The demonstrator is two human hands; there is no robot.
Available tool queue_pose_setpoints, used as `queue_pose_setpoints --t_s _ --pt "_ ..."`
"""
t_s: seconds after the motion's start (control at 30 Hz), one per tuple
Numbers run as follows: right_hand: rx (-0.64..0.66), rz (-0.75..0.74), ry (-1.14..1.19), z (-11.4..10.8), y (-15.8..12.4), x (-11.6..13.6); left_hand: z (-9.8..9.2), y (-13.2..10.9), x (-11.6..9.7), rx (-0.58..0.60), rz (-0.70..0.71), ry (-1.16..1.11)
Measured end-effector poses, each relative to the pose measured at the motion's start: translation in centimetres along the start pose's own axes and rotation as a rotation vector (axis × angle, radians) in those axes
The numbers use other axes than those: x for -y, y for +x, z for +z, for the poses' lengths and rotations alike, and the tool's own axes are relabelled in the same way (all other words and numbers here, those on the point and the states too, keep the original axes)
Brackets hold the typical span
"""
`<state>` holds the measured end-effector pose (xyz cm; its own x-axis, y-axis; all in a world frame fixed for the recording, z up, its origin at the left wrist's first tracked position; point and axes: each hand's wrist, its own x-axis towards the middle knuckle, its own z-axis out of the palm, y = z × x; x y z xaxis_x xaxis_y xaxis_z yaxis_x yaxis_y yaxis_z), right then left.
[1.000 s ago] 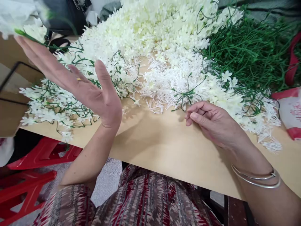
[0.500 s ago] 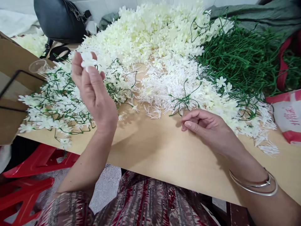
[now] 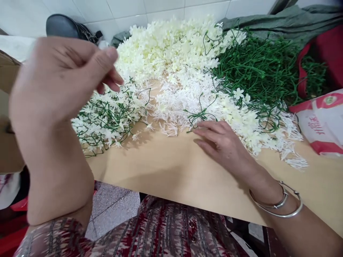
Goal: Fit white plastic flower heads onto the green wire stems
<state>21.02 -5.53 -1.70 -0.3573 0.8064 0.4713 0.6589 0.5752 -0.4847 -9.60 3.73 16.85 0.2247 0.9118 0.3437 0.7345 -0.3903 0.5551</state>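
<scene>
My left hand (image 3: 64, 75) is raised close to the camera at the left, its fingers curled and the thumb over them; no object shows in it. Behind and below it lie white flowers on green stems (image 3: 107, 117). My right hand (image 3: 222, 142) rests low over the table, palm down, fingers stretched and thumb apart. Its fingertips are beside a small bunch of green stems (image 3: 199, 115) lying on white thin pieces (image 3: 179, 101). Farther back is a large heap of cream-white petals (image 3: 163, 46).
A pile of green stems (image 3: 262, 67) lies at the back right, near a red and white packet (image 3: 321, 123). A black bag (image 3: 63, 26) stands at the back left, a cardboard box (image 3: 9, 142) at the left edge. The wooden table (image 3: 171, 171) has its near edge by my lap.
My left hand has come up and left, nearer the camera, and the white flower it held no longer shows. My right hand's fingers have straightened. The view has tilted upward.
</scene>
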Motion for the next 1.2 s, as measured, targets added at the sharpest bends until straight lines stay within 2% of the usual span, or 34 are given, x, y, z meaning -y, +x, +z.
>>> queue_pose_setpoints --t_s 0.03,0.1,0.13,0.17,0.23,0.33,0.5,0.63,0.7,0.77,0.9,0.97,1.03,1.2 --pt "0.002 -0.015 0.002 0.1 0.0 0.0 1.5 -0.4 -0.6 0.081 0.067 -0.038" --pt "-0.016 -0.031 0.011 0.3 0.1 -0.1 5.2 -1.5 -1.6 0.289 0.090 -0.208" --pt "-0.032 -0.035 0.019 0.4 0.2 -0.1 7.3 -2.0 -1.9 0.327 0.084 -0.274" --pt "-0.048 -0.037 0.028 0.5 0.2 -0.2 9.3 -2.6 -2.1 0.365 0.078 -0.221" --pt "-0.062 -0.046 0.053 0.6 0.2 -0.3 12.7 -3.6 -2.2 0.409 0.159 -0.075" --pt "-0.034 -0.042 0.121 0.4 0.3 -0.6 15.5 -4.7 -1.5 0.454 0.218 0.007" --pt "0.057 -0.056 0.230 -0.1 0.4 -0.5 16.5 -5.8 0.1 0.361 0.197 0.054" --pt "0.029 -0.067 0.192 -0.1 0.4 -0.3 17.0 -6.0 1.4 0.380 0.121 -0.150" --pt "-0.007 -0.021 0.169 -0.1 0.3 -0.4 16.8 -5.8 1.8 0.338 0.130 -0.222" --pt "-0.059 0.068 0.110 -0.2 0.3 -0.7 16.2 -5.2 2.0 0.176 0.194 -0.227" --pt "-0.161 0.255 0.008 -0.4 0.3 -1.2 14.7 -4.2 1.9 -0.295 0.286 -0.296" --pt "-0.193 0.286 0.014 -0.5 0.3 -1.1 14.4 -4.0 1.7 -0.388 0.247 -0.370" --pt "-0.224 0.299 0.026 -0.5 0.4 -0.7 14.4 -4.1 1.4 -0.331 0.157 -0.462" --pt "-0.387 0.367 -0.036 -1.3 0.7 0.4 14.7 -4.6 0.4 -0.041 -0.010 -0.737"
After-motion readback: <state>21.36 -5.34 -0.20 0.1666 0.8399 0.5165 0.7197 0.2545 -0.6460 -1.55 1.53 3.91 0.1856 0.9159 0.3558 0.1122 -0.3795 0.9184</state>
